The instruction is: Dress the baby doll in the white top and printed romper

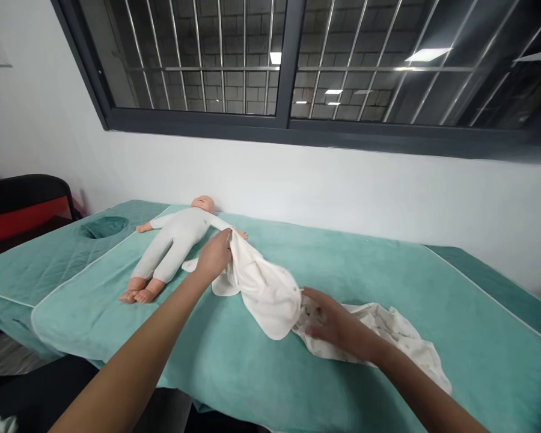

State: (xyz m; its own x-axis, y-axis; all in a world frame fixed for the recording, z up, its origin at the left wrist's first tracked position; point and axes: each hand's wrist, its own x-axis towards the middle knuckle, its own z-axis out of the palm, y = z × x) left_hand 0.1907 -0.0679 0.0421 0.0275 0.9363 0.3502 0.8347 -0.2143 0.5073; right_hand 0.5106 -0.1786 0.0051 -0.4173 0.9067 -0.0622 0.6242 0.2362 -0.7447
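My left hand (215, 255) is closed on a white cloth baby garment (268, 288), lifting one part of it so that it hangs in folds. My right hand (327, 322) is at the lower right of this raised part, slightly blurred, with thumb and fingers apart and a fingertip against the cloth edge. White cloth with a faint pattern (408, 337) lies crumpled under and beyond the right hand; whether it is one piece with the garment I cannot tell. A baby doll (178, 237) in a white bodysuit lies on its back to the left of the hands.
Everything lies on a teal padded bed (342, 258) against a white wall. At its left end is an oval face hole (103, 227). A black and red chair (24, 204) stands at far left. Above is a dark-framed window (288, 129) with metal bars.
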